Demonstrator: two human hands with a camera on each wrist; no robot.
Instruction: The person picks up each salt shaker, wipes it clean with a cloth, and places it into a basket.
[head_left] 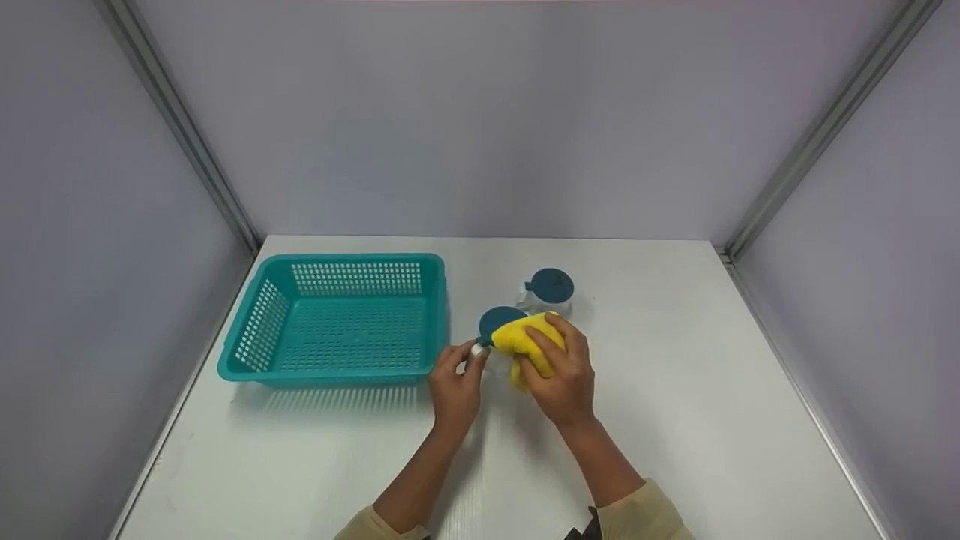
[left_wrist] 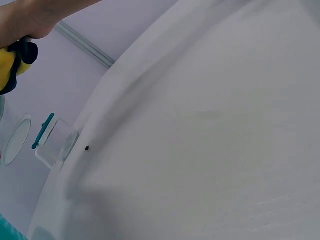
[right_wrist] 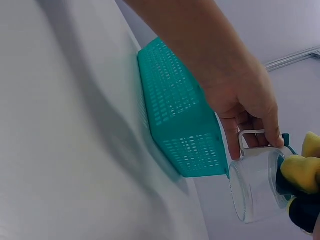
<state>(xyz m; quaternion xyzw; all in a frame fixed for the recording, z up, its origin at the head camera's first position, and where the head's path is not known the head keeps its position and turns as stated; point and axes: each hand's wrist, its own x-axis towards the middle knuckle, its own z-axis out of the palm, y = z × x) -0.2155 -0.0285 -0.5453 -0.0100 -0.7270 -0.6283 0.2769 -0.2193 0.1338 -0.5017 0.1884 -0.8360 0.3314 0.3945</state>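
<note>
My left hand (head_left: 455, 386) grips the handle of a clear glass mug (right_wrist: 256, 187) with a dark teal lid (head_left: 496, 319). The mug is held tilted above the table, its base showing in the right wrist view. In my right hand (head_left: 564, 379) is a bunched yellow cloth (head_left: 517, 337) with a dark side, pressed against the lid. The cloth hides part of the lid and mug in the head view. Just behind stands a second glass mug (left_wrist: 61, 142) with the same kind of lid (head_left: 552, 286), upright on the table.
A teal plastic basket (head_left: 337, 379) with slotted sides sits left of my hands and has nothing in it. The white table (head_left: 697, 390) is enclosed by pale panels at the back and sides. A small dark speck (left_wrist: 87, 148) lies near the second mug.
</note>
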